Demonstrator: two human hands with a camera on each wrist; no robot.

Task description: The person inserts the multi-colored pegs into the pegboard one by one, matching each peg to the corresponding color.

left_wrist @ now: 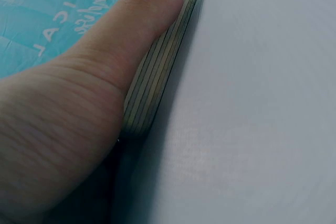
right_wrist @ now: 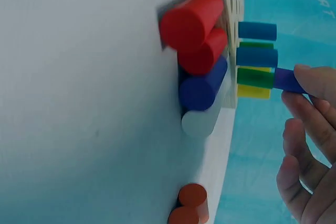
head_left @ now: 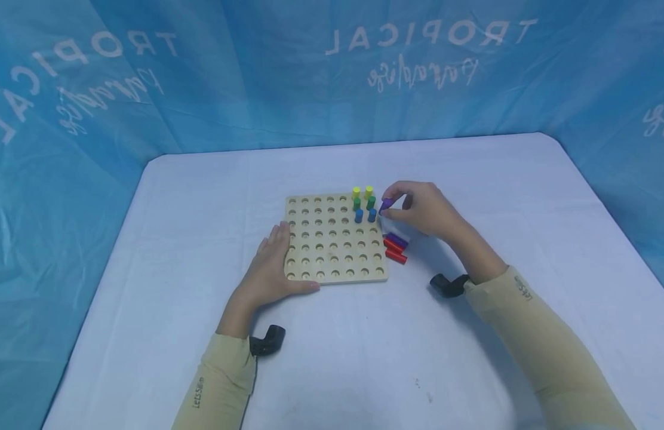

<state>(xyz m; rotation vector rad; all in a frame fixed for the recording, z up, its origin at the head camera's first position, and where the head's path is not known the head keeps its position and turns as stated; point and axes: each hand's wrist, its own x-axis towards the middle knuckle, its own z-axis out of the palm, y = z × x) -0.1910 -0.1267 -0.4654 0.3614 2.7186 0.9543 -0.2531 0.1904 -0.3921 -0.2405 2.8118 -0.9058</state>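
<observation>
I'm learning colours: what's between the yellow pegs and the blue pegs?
Two green pegs stand between them on the board, as the head view shows.

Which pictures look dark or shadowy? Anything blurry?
Head view: bright, soft shadow on the white tablecloth beside the right sleeve; left wrist view: dim, dark shadow along the wooden board, the lettered blue backdrop slightly soft; right wrist view: bluish shadow at lower left, below the loose red pegs.

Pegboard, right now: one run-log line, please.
Left hand: at pegboard corner | Right hand: pinches purple peg | Standing: two yellow pegs, two green pegs, two blue pegs | Lying beside: red pegs
</observation>
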